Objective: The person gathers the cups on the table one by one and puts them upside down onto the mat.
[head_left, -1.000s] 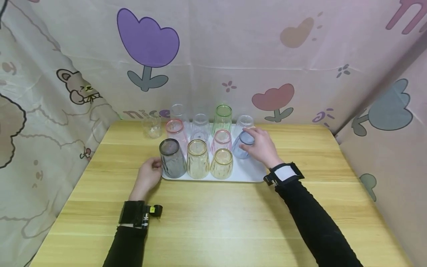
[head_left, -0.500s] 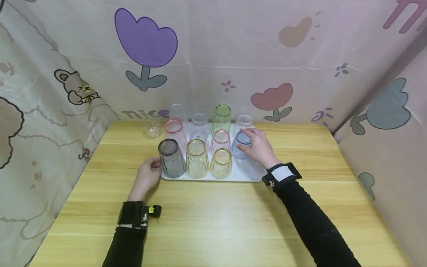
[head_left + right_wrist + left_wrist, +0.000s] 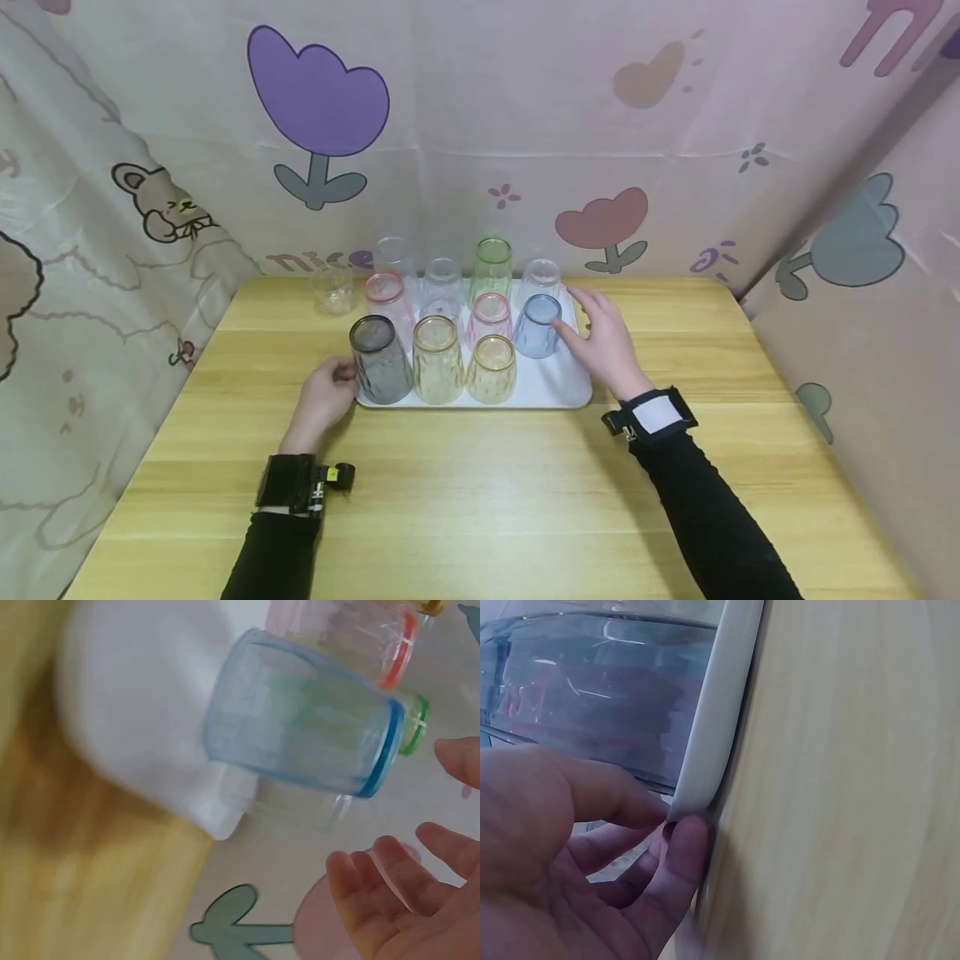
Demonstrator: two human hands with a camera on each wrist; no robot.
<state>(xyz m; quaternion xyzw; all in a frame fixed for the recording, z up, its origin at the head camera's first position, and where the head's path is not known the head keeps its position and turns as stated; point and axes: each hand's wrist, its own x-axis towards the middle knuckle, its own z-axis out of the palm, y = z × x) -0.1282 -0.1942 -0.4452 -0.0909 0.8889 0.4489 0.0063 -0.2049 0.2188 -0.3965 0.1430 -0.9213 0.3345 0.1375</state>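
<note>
A white tray (image 3: 551, 387) on the wooden table bears several upside-down glasses. My left hand (image 3: 324, 396) is at its front left corner; in the left wrist view the thumb and fingers pinch the tray's rim (image 3: 709, 735). Close beside that hand stands a dark grey glass (image 3: 382, 362). My right hand (image 3: 603, 346) is to the right of a blue glass (image 3: 537, 329), thumb and fingers spread. In the right wrist view, a gap shows between the right fingers (image 3: 390, 889) and the blue glass.
Two yellow glasses (image 3: 437, 362) stand in the front row, with pink (image 3: 491, 319), green (image 3: 492, 265) and clear glasses behind. A clear glass (image 3: 335, 292) stands on the table left of the tray. A printed cloth (image 3: 450, 100) hangs behind the table.
My right hand has let go of the blue glass and moved a little to the right, its fingers spreading. The left hand stays at the tray's corner.
</note>
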